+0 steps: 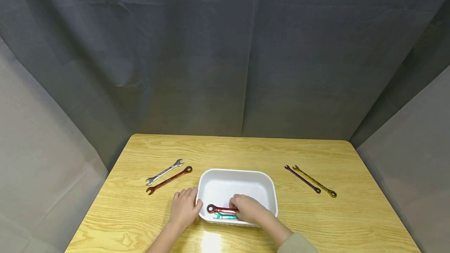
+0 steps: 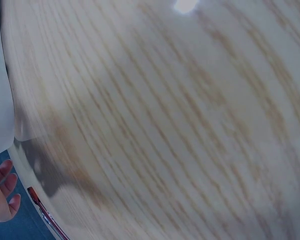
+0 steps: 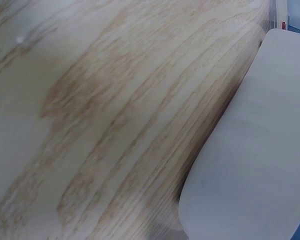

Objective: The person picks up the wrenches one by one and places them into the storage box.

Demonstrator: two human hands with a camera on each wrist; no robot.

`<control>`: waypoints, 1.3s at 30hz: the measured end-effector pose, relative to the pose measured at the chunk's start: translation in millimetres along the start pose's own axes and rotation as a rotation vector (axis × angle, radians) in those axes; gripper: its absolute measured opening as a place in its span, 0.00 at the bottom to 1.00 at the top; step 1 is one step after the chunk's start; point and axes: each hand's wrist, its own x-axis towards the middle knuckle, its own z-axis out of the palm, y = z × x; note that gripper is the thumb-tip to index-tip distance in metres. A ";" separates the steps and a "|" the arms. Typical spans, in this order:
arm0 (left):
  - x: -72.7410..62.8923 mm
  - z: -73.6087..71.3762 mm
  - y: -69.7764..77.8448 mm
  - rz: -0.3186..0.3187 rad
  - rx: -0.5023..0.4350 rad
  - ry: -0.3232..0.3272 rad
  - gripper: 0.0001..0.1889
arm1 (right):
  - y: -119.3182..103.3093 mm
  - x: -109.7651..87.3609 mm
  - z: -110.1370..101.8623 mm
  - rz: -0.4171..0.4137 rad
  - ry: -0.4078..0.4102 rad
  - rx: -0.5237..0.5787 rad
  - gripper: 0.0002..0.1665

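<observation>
A white rectangular bin (image 1: 232, 171) stands near the table's front. Inside it, along the near wall, lie a red ratcheting combination wrench (image 1: 220, 209) and a teal wrench (image 1: 225, 216). My right hand (image 1: 247, 209) reaches into the bin, fingers curled round the right part of the red wrench; it hides the right ends of both. At the bin's left wall is my left hand (image 1: 184, 206), thumb at the rim and fingers along the outside. The left wrist view shows these left fingers (image 2: 7, 185) loosely bent. In the right wrist view the bin's outer wall (image 3: 250, 145) fills the right side.
Left of the bin lie a silver open-end wrench (image 1: 164, 172) and a dark red combination wrench (image 1: 169, 180), side by side. To the right are a purple wrench (image 1: 302, 179) and a gold wrench (image 1: 314, 181). Grey cloth (image 1: 197, 69) hangs behind the wooden table (image 1: 242, 151).
</observation>
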 end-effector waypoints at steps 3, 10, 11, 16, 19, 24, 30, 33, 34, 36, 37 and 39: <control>0.0 0.5 -0.3 0.005 0.010 0.011 0.18 | -0.5 -0.5 -0.5 0.002 -0.012 0.017 0.08; -0.3 -0.3 0.4 0.009 0.011 0.016 0.18 | -0.5 -0.8 -1.1 -0.004 -0.044 0.032 0.06; -0.3 -0.5 0.4 0.009 0.010 0.015 0.18 | -0.7 -0.8 -1.4 -0.003 -0.046 0.032 0.06; -0.4 -1.5 0.7 0.008 0.010 0.011 0.18 | -1.6 -1.1 -2.9 0.000 -0.050 0.033 0.06; -0.5 -1.4 0.6 0.006 0.010 0.009 0.17 | -1.7 -1.8 -3.8 -0.004 -0.050 0.028 0.06; -0.4 -1.4 0.5 0.004 0.011 0.002 0.18 | -1.7 -3.0 -6.1 0.002 -0.040 0.039 0.05; -0.3 -2.2 0.9 0.002 0.005 -0.001 0.17 | 2.1 -0.8 -10.3 -0.020 0.066 0.052 0.07; -0.4 -2.1 1.0 0.002 0.005 0.001 0.17 | 4.6 1.0 -13.2 -0.029 0.154 0.034 0.08; -0.5 -2.0 0.9 0.002 0.003 0.002 0.17 | 5.4 1.2 -14.2 -0.028 0.185 0.029 0.09; -0.6 -1.8 0.9 0.002 0.003 0.003 0.17 | 6.7 1.5 -16.8 -0.033 0.261 0.024 0.09; -0.6 -1.7 0.8 0.003 0.003 0.004 0.17 | 7.5 1.7 -18.0 -0.035 0.300 0.020 0.09; -0.7 -1.7 0.8 0.002 0.002 0.005 0.17 | 9.6 1.9 -20.1 -0.040 0.377 0.010 0.09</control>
